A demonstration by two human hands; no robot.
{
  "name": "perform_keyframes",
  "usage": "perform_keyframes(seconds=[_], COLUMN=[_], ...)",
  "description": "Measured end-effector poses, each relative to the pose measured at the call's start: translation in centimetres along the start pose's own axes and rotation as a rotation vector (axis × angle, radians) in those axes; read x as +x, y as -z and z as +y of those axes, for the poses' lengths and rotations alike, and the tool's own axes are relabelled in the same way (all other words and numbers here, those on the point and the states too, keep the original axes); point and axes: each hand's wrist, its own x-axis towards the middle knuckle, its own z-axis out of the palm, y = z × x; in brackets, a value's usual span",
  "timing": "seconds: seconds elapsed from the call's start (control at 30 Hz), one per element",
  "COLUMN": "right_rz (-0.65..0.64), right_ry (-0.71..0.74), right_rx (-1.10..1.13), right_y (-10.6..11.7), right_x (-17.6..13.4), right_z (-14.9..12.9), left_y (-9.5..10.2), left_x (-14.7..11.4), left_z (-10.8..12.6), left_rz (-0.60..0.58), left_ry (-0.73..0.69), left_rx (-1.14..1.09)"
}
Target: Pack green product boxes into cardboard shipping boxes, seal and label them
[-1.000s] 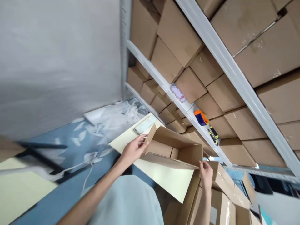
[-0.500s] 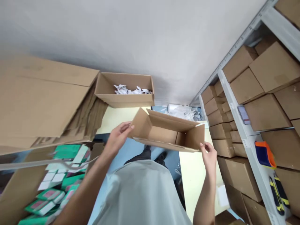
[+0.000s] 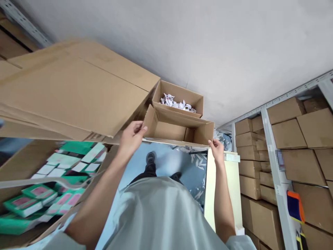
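An open-topped cardboard box point(image 3: 170, 132), long and narrow with nothing inside it, is held level in front of me. At its left end, my left hand point(image 3: 132, 136) pinches the wall between thumb and fingers. My right hand point(image 3: 216, 150) grips the near right corner of the same box. Directly behind it stands a second open carton point(image 3: 199, 104), with crumpled white paper point(image 3: 177, 103) inside; the held box covers part of its front.
Flattened cardboard sheets point(image 3: 85, 86) are stacked at left. Below them a big carton holds several green-and-white packets point(image 3: 39, 194). A pale table point(image 3: 229, 180) stands at right, beside a metal shelf point(image 3: 272, 156) filled with brown boxes. Scraps point(image 3: 199, 161) lie on the blue floor.
The held box has moved forward, up close against the carton with crumpled paper, both hands still on it. My view has turned and shifted left, and my feet have stepped.
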Motion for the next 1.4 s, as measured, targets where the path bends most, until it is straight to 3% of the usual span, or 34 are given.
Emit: perform_keyframes(seconds=[0.13,0.3,0.43,0.53,0.67,0.8,0.97,1.13,1.4], right_rz=[0.019,0.078,0.119,0.155,0.207,0.192,-0.028,-0.344,-0.804], right_ry=[-0.017,-0.025,-0.031,-0.022,0.065,0.216,0.339,0.38,0.455], right_rx=[-0.069,-0.165,-0.253,-0.333,-0.421,-0.436,-0.431,-0.505,-1.062], right_y=[-4.1,-6.5,-7.0,-6.5,-5.6,-6.3,-10.5,-16.6,-28.4], right_x=[2.9,4.2,4.0,4.3,6.2,9.9,15.8,21.7,28.5], right_z=[-0.9,-2.3,-3.4,-4.7,-8.1,-12.4,-16.2,-17.3,-17.4], left_y=[0.7,1.4,1.6,1.3,0.5,-0.9,-2.7,-2.9,-2.1], left_x=[4.2,7.7,8.9,9.5,11.1,13.7,16.2,16.3,15.9], left_z=[-0.8,-1.4,-1.8,-1.4,0.8,3.5,4.3,3.2,3.0], left_rz=[-0.068,-0.145,-0.203,-0.16,-0.072,-0.112,-0.18,-0.169,-0.172], left_ry=[0.046,0.043,0.0,-0.101,-0.276,-0.468,-0.56,-0.556,-0.546], left_rx=[0.079,0.256,0.27,0.229,0.209,0.274,0.41,0.515,0.58])
